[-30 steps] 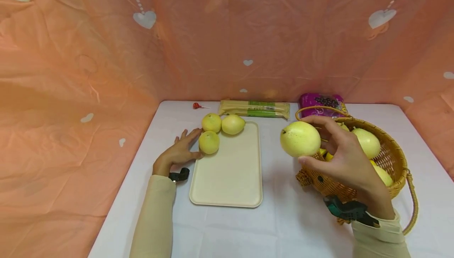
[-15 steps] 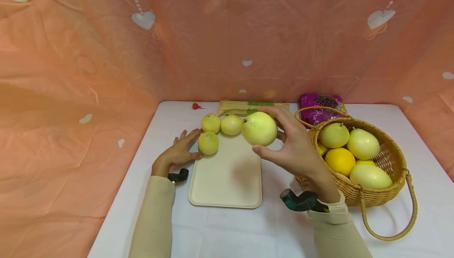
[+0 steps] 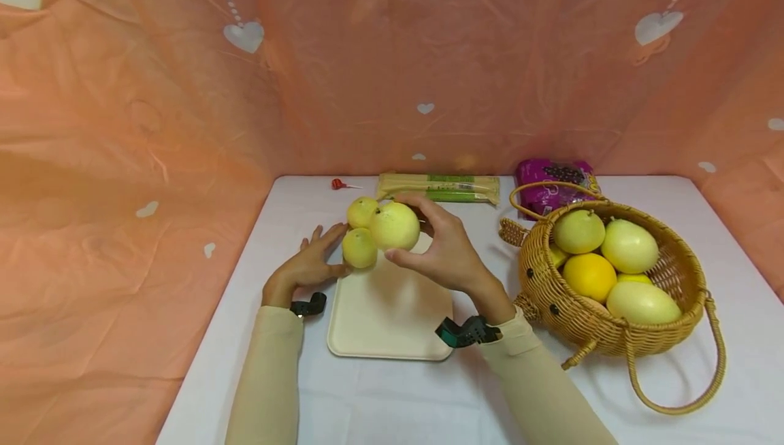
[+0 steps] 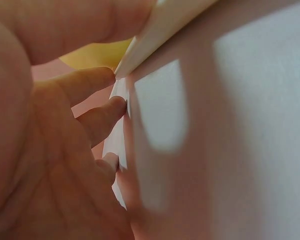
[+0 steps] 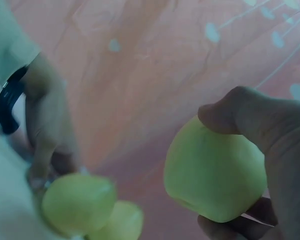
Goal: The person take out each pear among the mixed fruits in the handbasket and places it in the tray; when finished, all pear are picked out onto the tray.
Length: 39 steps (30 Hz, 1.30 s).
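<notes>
My right hand [image 3: 450,248] grips a pale yellow-green, roundish fruit [image 3: 395,227] between thumb and fingers, above the far part of the beige tray [image 3: 388,322]. The same fruit [image 5: 215,172] fills the grasp in the right wrist view. Two similar fruits, a nearer one [image 3: 359,248] and a farther one [image 3: 362,212], sit at the tray's far left corner. My left hand [image 3: 309,262] rests at the tray's left edge with fingers extended. In the left wrist view its thumb and fingertips touch the tray's rim [image 4: 155,37].
A wicker basket [image 3: 576,336] of several yellow and green fruits stands at the right. Along the back lie a red lollipop [image 3: 339,184], a long pale packet with a green label [image 3: 453,188] and a purple bag [image 3: 551,173]. An orange curtain [image 3: 343,77] hangs behind.
My right hand has carried the fruit leftward from beside the basket to over the tray, where it now hides a third fruit seen earlier. The left hand has stayed put.
</notes>
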### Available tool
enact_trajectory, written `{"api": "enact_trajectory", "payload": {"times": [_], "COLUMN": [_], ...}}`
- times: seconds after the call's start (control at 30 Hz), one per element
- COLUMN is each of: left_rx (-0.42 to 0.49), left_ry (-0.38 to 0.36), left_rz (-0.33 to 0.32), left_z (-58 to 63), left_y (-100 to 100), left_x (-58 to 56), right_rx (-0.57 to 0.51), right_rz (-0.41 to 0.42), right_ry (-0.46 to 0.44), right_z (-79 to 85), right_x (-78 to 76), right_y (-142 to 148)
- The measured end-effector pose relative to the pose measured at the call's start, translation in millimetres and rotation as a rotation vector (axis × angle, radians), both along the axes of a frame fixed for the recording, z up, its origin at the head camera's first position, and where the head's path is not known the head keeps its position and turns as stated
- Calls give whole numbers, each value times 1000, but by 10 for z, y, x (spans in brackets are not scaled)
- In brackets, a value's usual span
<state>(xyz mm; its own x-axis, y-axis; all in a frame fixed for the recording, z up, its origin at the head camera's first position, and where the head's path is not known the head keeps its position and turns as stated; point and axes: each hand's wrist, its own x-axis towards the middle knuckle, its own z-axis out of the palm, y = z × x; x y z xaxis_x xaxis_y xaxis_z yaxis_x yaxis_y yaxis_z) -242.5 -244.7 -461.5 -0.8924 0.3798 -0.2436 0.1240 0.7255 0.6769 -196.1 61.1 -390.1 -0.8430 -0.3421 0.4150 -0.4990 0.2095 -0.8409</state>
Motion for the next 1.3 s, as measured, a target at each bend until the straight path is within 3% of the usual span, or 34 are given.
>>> {"api": "enact_trajectory", "payload": {"times": [0.5,0.97,1.3], "left_rx": [-15,-19,-9], "left_ry": [-6,-1,-5], "left_rz": [1,-3,-2], "left_z": [-4,-15,-17], "left_y": [-8,-3,-2], "left_x": [12,-19,-20], "right_rx": [94,99,100], "right_rz": [-71,-76,-56], "right_ry": [-132,-195,-196], "right_z": [-524,-827,-897], "right_x": [-225,-281,-281], "right_y": [-23,-13,-48]}}
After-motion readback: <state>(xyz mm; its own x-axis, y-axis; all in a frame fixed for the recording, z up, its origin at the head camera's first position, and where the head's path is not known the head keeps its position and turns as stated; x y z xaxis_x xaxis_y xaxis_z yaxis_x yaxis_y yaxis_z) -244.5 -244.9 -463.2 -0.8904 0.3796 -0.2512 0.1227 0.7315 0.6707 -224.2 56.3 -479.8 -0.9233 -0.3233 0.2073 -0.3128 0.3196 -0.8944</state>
